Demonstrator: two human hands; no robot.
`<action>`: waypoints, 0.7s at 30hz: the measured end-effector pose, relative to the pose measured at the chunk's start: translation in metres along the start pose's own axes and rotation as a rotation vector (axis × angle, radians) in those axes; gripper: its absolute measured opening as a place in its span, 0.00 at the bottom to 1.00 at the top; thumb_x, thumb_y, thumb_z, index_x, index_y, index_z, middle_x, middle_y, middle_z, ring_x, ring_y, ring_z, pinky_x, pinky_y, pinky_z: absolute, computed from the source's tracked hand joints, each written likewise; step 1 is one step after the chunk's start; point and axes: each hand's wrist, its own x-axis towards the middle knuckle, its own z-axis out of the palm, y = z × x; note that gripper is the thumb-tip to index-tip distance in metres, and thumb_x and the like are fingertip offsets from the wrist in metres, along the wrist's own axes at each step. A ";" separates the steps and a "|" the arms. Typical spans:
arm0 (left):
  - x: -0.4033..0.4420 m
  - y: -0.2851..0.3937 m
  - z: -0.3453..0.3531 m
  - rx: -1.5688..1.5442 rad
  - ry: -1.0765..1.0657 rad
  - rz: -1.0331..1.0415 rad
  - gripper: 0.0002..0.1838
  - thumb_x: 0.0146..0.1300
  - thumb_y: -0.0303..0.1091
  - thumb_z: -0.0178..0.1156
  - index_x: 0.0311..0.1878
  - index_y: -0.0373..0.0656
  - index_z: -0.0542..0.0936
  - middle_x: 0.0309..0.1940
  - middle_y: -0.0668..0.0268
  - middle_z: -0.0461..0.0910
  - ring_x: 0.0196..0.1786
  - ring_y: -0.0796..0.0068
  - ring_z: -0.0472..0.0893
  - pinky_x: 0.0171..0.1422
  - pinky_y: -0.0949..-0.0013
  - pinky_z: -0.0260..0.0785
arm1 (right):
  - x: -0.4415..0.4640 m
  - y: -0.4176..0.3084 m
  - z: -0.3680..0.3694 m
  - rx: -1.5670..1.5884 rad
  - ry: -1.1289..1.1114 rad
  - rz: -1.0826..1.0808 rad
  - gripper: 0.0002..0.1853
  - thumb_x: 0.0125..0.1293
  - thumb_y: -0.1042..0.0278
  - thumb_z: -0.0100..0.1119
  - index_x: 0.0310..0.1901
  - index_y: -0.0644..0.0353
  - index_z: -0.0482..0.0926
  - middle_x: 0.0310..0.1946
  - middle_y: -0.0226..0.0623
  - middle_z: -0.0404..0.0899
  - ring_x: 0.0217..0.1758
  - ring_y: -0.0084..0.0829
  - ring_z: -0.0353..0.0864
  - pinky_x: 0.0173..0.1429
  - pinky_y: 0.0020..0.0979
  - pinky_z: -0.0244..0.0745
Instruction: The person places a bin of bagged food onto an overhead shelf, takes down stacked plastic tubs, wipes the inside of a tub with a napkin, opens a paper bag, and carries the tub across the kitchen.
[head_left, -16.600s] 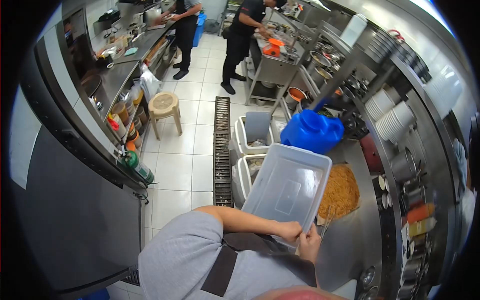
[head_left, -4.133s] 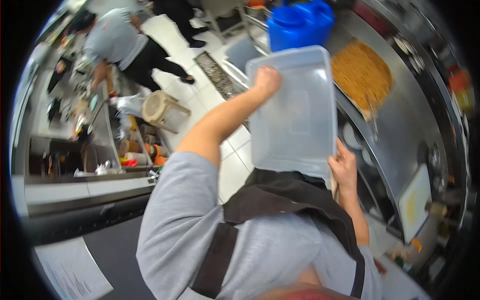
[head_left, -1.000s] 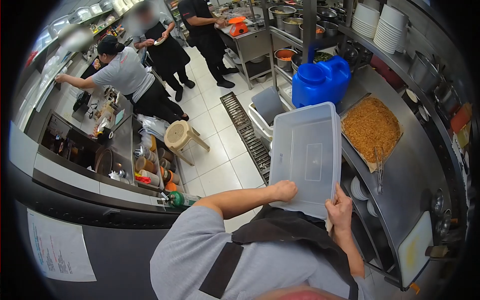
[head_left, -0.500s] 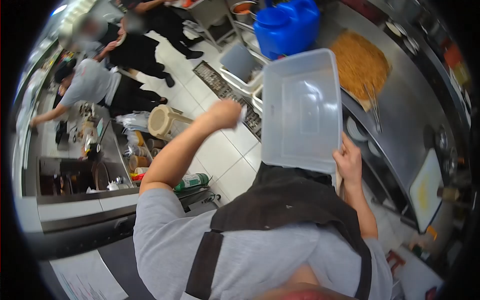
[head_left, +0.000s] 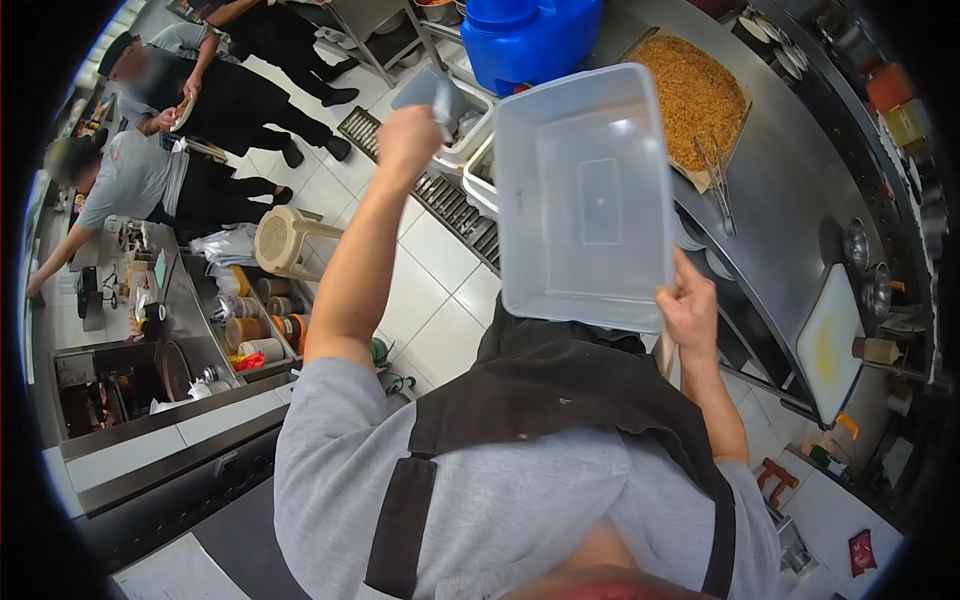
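My right hand (head_left: 688,312) grips the lower right corner of a translucent plastic container (head_left: 545,235), tilted so its bare inside faces me. A wooden stick-like edge shows just below that hand. My left hand (head_left: 408,142) is raised in a fist, out to the left of the container. From the fist pokes a crumpled whitish piece (head_left: 442,108), too small to tell whether it is paper or plastic. Behind it, beside the fist, stands a white bin (head_left: 478,133) with a grey flap and some contents.
A blue jug (head_left: 525,45) stands beyond the container. On the steel counter (head_left: 765,215) at right are a tray of orange-brown crumbly food (head_left: 690,95), tongs (head_left: 716,190) and a white cutting board (head_left: 832,345). Co-workers stand at upper left, near a beige stool (head_left: 285,240).
My left hand has swung up and forward, away from the container toward the bin. The container has shifted slightly left and up in view, still in my right hand.
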 end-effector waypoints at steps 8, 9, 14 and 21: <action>-0.039 0.008 0.059 -0.643 0.331 0.200 0.09 0.53 0.26 0.59 0.37 0.37 0.81 0.30 0.57 0.81 0.31 0.67 0.81 0.38 0.68 0.73 | -0.014 -0.011 -0.044 -0.070 0.119 -0.016 0.33 0.49 0.80 0.55 0.62 0.70 0.69 0.22 0.24 0.72 0.19 0.13 0.59 0.25 0.20 0.56; -0.042 0.035 0.042 -0.679 0.369 0.256 0.05 0.53 0.26 0.57 0.32 0.38 0.80 0.28 0.56 0.77 0.31 0.57 0.79 0.37 0.60 0.71 | -0.012 -0.011 -0.043 -0.077 0.117 -0.020 0.33 0.49 0.80 0.55 0.62 0.70 0.69 0.22 0.24 0.72 0.19 0.13 0.59 0.25 0.20 0.56; -0.012 0.096 0.056 -0.248 0.256 0.454 0.07 0.55 0.28 0.54 0.29 0.35 0.80 0.31 0.52 0.78 0.36 0.53 0.80 0.41 0.55 0.75 | 0.003 -0.035 -0.020 -0.216 -0.003 -0.079 0.32 0.47 0.79 0.55 0.60 0.71 0.71 0.16 0.28 0.63 0.18 0.15 0.58 0.24 0.22 0.57; -0.007 0.100 0.111 0.136 0.068 0.469 0.09 0.55 0.32 0.56 0.31 0.40 0.84 0.38 0.55 0.78 0.45 0.57 0.79 0.40 0.60 0.77 | 0.010 -0.048 -0.008 -0.311 -0.083 -0.210 0.32 0.44 0.76 0.56 0.58 0.70 0.73 0.16 0.40 0.62 0.16 0.24 0.60 0.24 0.26 0.61</action>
